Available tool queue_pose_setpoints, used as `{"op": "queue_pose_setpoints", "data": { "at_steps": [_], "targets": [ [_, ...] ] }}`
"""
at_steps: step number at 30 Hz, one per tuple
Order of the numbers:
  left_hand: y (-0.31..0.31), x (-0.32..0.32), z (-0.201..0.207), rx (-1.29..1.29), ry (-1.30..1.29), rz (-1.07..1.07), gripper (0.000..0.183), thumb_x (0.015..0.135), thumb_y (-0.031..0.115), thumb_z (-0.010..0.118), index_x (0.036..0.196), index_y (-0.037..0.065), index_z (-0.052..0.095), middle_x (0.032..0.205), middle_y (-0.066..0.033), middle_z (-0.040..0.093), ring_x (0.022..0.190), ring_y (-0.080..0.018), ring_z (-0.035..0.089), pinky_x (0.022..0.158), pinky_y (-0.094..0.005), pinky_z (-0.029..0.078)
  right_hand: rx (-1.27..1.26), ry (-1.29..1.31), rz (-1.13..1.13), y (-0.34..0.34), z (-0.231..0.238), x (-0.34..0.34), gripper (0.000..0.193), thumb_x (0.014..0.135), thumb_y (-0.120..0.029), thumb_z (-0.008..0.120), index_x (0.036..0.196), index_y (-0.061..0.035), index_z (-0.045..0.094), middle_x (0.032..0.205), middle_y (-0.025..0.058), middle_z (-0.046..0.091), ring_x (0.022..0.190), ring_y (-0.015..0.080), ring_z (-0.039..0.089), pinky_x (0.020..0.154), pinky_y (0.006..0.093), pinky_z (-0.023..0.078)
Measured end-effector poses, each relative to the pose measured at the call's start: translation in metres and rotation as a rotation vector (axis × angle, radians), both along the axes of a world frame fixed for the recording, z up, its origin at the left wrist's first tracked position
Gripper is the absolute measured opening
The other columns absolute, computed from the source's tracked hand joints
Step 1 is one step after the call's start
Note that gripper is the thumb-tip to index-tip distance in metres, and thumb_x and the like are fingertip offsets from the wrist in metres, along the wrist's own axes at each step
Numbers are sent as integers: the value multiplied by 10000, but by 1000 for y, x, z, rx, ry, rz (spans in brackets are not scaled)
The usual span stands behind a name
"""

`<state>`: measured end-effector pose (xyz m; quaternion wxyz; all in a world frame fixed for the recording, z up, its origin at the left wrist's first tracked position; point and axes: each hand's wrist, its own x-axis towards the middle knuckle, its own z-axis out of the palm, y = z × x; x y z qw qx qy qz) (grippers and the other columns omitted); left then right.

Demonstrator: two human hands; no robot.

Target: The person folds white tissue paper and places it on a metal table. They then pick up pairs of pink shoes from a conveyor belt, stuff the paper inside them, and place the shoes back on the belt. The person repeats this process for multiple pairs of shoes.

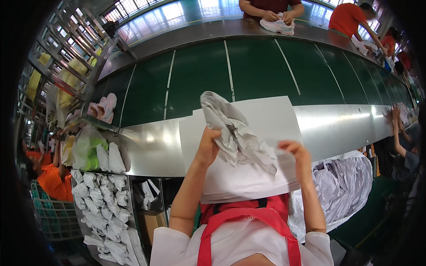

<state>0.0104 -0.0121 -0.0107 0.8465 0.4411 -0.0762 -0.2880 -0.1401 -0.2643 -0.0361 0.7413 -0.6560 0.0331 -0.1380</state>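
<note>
My left hand (pixel 207 145) is closed around one side of a crumpled piece of grey-white paper (pixel 228 126), bunched into a long, rounded shape. The rounded end points up and away from me, and the loose end spreads toward the lower right. Beneath it, a thick stack of large white paper sheets (pixel 277 117) lies in front of my body. My right hand (pixel 298 154) is raised over the right side of the stack, just beyond the paper's loose end. Its fingers are apart, slightly blurred, and hold nothing that I can see.
Beyond the steel worktop (pixel 333 119) runs a green conveyor belt (pixel 199 71) with white cross lines. At left stand a bin of crumpled paper wads (pixel 104 213) and a metal rack (pixel 66 66). A large bag of pale sheets (pixel 341 186) sits at right. Co-workers (pixel 273 11) handle items across the belt.
</note>
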Motion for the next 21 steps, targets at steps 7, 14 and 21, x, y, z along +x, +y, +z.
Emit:
{"op": "queue_pose_setpoints", "data": {
  "at_steps": [7, 14, 21],
  "targets": [
    [-34, -40, 42, 448, -595, -231, 651, 816, 145, 616, 1343, -15, 269, 1212, -146, 478, 1100, -211, 510, 943, -339, 414, -422, 100, -59, 41, 75, 39, 260, 808, -80, 624, 1055, -8, 587, 886, 61, 636, 791, 131, 585, 683, 245, 463],
    [-24, -20, 33, 225, -343, -260, 439, 863, 61, 602, 1261, -19, 436, 1034, -95, 616, 946, -136, 592, 860, -263, 461, -26, 94, -71, 31, 47, 39, 137, 889, -112, 604, 922, 20, 618, 750, -19, 602, 667, 30, 491, 593, 183, 383],
    [-16, 4, 41, 568, -787, 219, 323, 913, 37, 488, 1233, 1, 503, 1114, -93, 591, 957, -136, 568, 851, -250, 451, -63, 64, -259, 37, 40, 35, 128, 895, -107, 592, 932, 15, 608, 729, -56, 532, 621, 11, 403, 542, 188, 307]
  ]
}}
